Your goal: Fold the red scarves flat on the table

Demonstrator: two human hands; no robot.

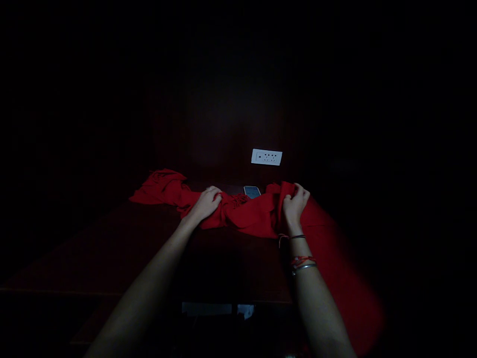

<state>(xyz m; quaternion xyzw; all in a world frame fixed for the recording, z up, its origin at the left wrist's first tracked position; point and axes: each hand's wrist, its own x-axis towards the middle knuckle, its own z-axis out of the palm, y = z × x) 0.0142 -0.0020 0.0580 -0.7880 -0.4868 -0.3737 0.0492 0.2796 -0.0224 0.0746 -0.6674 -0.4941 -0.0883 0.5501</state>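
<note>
A long red scarf (253,216) with fringed ends lies bunched across the dark table. My left hand (206,203) is closed on the scarf left of the middle, pressing on a crumpled part, with its fingertips partly hidden in the cloth. Farther right, my right hand (296,203) grips a raised fold, thumb on the near side. From there the cloth drops over the right side toward me. Bracelets circle my right wrist. Just behind the scarf, between my hands, lies a phone (252,190) with its screen lit.
A white socket panel (266,157) is set in the dark wall behind the table (112,253). The table's front edge runs across the lower part of the view. Below it some pale shapes show, too dim to name. Most of the surroundings are black.
</note>
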